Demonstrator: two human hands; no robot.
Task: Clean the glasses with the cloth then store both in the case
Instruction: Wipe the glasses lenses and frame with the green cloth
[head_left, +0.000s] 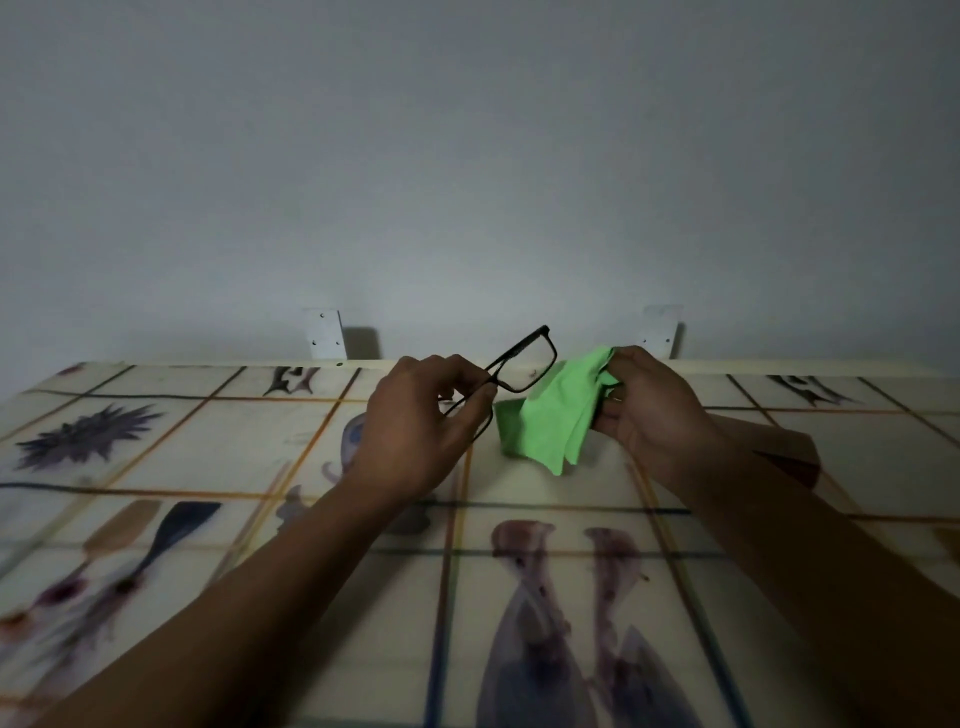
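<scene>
a pair of black-framed glasses (511, 371) is held above the table (234, 452) by the left hand (415, 431), whose fingers are closed around the frame near its left lens and hinge, the thumb being pressed from below. the right lens is raised up and away toward the wall (467, 156), tilted, and is seen clear of the hand; a folded temple arm is glimpsed under the fingers. a bright green cloth (558, 415) is gripped by the right hand (649, 410), the fingers being curled shut on its upper right edge, while the rest of the fabric hangs loose in folds toward the tabletop. the cloth is kept just beside the glasses, its upper part lying behind the lower corner of the raised lens; whether the two are touching cannot be told. both forearms are stretched forward over the table, which is covered with a pale sheet printed with a grid of lines and dark purple figures of fish and sea creatures. two white brackets (326, 333) are fixed to the wall just behind the far edge of the table. the scene is dimly lit.
</scene>
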